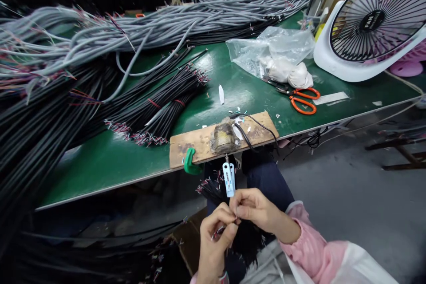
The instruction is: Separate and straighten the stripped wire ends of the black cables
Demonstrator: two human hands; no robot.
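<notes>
Leftmost, long grey cables sprawl along the back edge of the green-topped table; a tied bundle of black cables lies nearer the front. A flat wooden board sits at the front edge, a green plastic clamp on its left end. Below that edge, the left hand holds thin red and white wires, their tips pinched by the right hand, just beside a light-blue plastic clip. Orange-handled scissors lie toward the table's right end, near a white fan.
</notes>
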